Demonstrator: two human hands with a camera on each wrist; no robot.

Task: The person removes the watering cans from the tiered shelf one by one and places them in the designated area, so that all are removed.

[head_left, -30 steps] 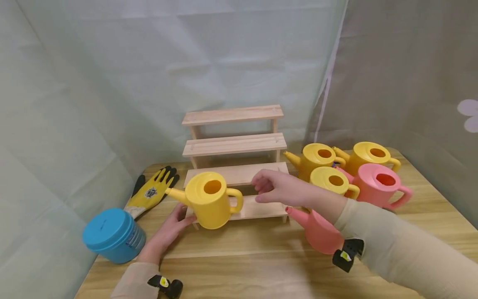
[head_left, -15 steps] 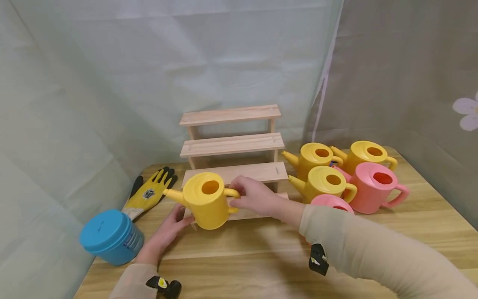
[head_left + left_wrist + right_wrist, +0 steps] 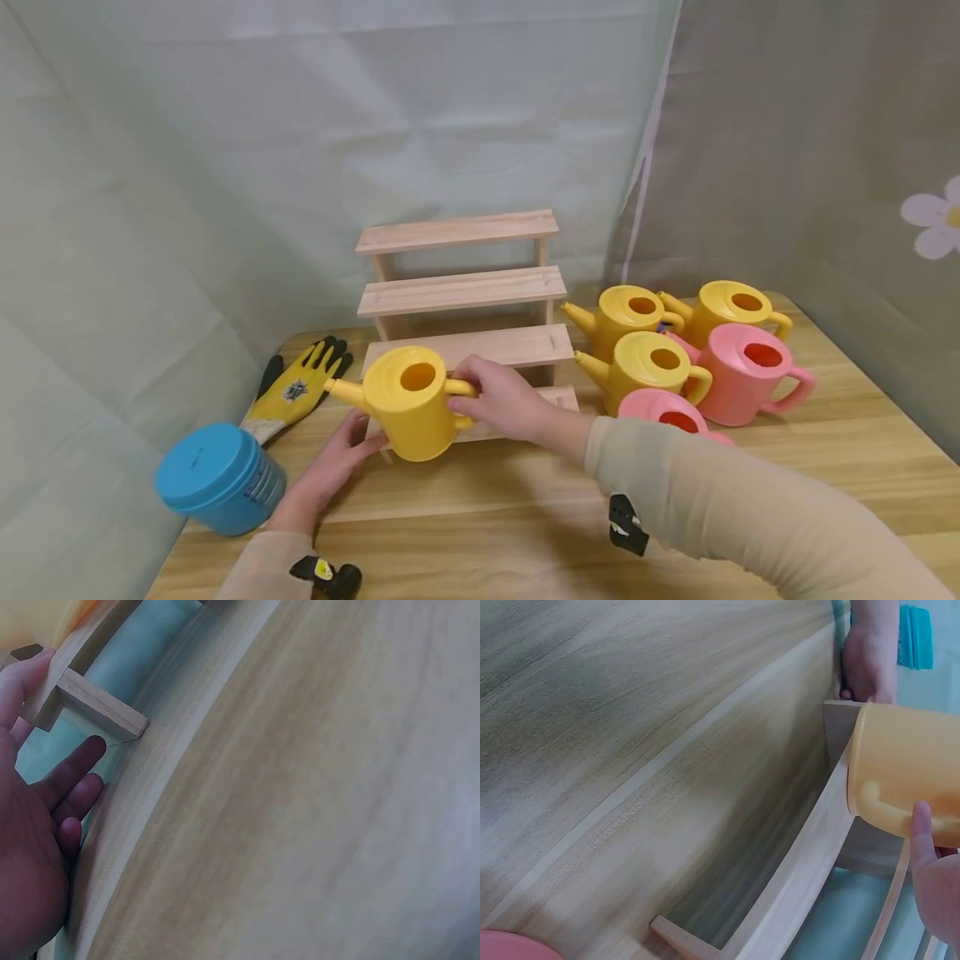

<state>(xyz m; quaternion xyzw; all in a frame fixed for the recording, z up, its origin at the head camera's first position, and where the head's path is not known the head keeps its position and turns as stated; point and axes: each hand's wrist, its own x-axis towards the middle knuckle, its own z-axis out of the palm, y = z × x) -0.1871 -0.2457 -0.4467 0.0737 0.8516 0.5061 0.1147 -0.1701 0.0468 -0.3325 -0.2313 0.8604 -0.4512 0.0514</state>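
Note:
A yellow watering can [image 3: 408, 408] stands upright on the left part of the lowest board of a wooden tiered stand [image 3: 465, 289], spout to the left. My right hand [image 3: 506, 400] holds its handle from the right, thumb along the handle in the right wrist view, where the can [image 3: 907, 765] covers part of the board. My left hand [image 3: 341, 458] grips the left end of that lowest board. In the left wrist view the thumb of the left hand [image 3: 34, 847] lies against the board's end, with the lower fingers loosely bent beside the stand's leg [image 3: 101, 703].
Several yellow and pink watering cans [image 3: 750, 375] stand grouped at the right; my right sleeve partly hides the nearest pink one [image 3: 652, 404]. At the left are a blue lidded tub [image 3: 217, 479] and a yellow-and-black work glove [image 3: 296, 389]. Cloth hangs behind the wooden table [image 3: 480, 533].
My right hand has moved left from beside the stand and taken hold of the yellow watering can's handle. The left hand stays at the board's end; the view has shifted slightly.

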